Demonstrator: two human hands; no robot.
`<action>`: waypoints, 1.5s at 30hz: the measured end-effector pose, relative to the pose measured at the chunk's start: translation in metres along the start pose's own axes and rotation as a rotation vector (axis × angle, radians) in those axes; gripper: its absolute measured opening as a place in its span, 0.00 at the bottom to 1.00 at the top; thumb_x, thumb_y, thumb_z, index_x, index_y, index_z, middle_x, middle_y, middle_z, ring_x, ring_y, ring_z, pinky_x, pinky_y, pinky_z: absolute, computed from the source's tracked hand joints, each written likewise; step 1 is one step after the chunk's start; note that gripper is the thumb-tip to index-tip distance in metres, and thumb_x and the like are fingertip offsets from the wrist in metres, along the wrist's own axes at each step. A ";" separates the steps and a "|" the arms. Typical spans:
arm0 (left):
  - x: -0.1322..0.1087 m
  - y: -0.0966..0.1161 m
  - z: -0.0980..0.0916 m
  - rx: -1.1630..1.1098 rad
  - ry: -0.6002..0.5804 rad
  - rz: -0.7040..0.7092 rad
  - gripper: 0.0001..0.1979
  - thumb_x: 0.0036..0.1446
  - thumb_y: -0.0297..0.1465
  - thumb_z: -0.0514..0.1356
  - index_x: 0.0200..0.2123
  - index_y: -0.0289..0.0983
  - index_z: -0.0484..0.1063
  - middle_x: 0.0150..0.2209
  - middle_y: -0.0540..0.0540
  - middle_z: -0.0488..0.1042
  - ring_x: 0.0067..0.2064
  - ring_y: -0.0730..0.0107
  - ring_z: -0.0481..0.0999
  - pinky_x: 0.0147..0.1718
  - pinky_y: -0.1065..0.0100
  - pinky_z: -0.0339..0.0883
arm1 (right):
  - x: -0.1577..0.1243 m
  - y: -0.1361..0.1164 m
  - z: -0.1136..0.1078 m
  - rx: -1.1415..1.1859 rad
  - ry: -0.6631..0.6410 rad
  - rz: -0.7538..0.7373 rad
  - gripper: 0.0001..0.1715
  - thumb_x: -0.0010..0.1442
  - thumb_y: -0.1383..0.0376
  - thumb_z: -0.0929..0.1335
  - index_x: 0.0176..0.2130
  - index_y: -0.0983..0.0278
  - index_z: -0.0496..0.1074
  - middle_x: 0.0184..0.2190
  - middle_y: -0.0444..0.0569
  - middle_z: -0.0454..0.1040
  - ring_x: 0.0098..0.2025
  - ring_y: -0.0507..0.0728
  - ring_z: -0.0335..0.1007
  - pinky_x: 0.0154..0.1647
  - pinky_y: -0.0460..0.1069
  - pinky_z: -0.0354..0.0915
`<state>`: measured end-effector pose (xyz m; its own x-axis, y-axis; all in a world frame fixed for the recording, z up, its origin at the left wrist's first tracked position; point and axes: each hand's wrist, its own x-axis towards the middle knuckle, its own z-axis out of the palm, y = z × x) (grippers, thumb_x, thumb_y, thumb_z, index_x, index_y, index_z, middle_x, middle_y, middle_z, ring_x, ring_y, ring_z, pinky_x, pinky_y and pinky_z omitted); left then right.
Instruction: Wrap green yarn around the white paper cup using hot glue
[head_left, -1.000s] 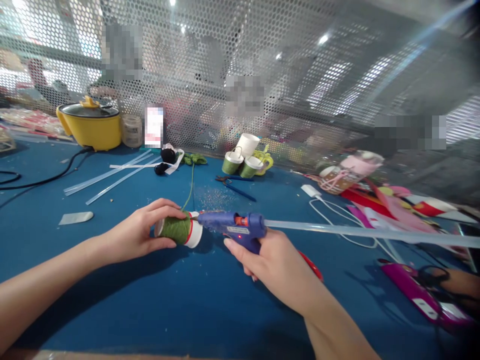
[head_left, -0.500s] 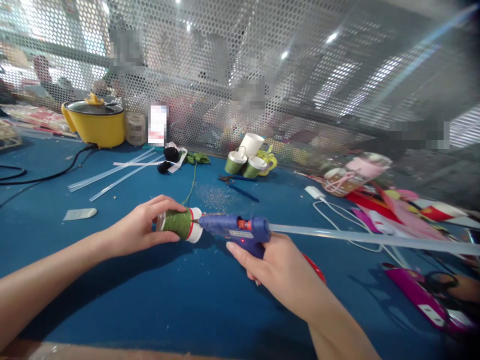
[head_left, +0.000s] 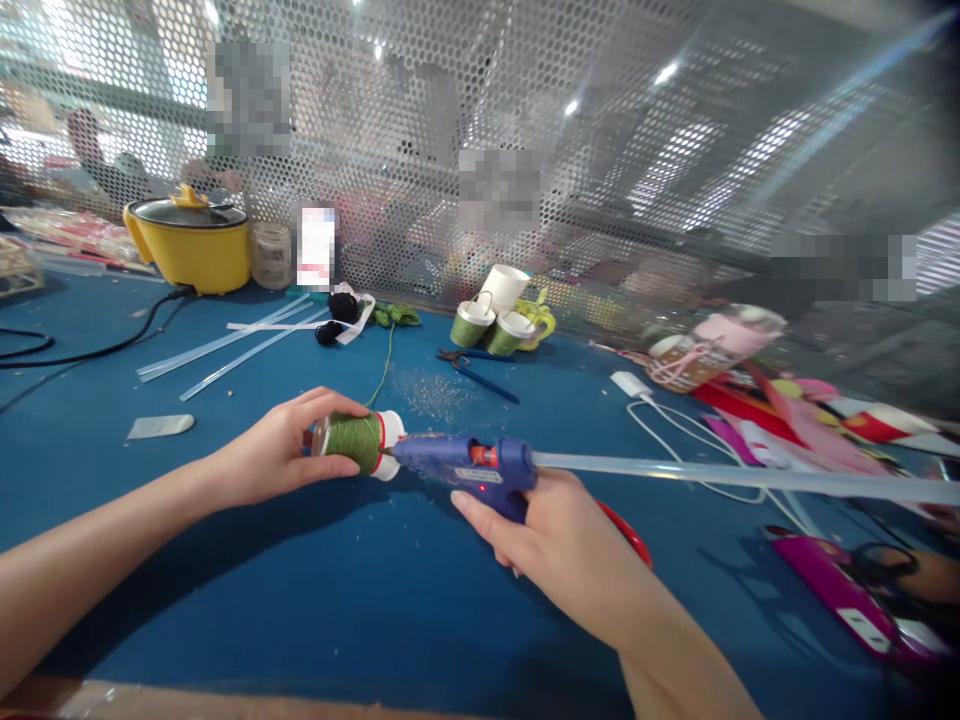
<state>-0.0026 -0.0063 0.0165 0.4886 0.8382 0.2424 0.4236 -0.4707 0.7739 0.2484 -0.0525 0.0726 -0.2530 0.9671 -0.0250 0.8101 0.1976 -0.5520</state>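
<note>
My left hand (head_left: 289,445) is closed around a small white cup wrapped in green yarn (head_left: 354,442), lying on its side with a red band near its white end. From the cup a green strand (head_left: 384,370) runs back to a bundle of green yarn (head_left: 401,315). In my right hand (head_left: 559,545) is a blue glue gun (head_left: 457,465), its red light lit. Its nozzle points left, at or very close to the red band; I cannot tell if they touch. A long clear glue stick (head_left: 675,470) sticks out of its back.
Two green-wrapped cups (head_left: 472,322) and a white cup (head_left: 506,287) stand at the back, with blue-handled pliers (head_left: 480,372) before them. Loose glue sticks (head_left: 225,345) and a yellow electric pot (head_left: 195,245) are at left. Cables, ribbons and a purple power strip (head_left: 832,595) crowd the right.
The glue gun and my right hand have shifted slightly left and down, the nozzle moving a little along the red band. My left hand keeps its hold on the cup.
</note>
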 end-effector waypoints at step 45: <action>-0.004 0.000 0.003 0.229 -0.006 0.254 0.19 0.55 0.28 0.59 0.50 0.43 0.63 0.52 0.41 0.60 0.52 0.58 0.66 0.49 0.58 0.64 | 0.043 0.026 -0.002 0.582 0.188 0.183 0.15 0.45 0.58 0.71 0.28 0.66 0.68 0.20 0.44 0.71 0.20 0.49 0.63 0.21 0.45 0.61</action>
<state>-0.0019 -0.0105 0.0135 0.6044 0.6852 0.4063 0.4483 -0.7142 0.5376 0.2599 -0.0053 0.0587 0.0025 0.9990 -0.0446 0.3984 -0.0419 -0.9163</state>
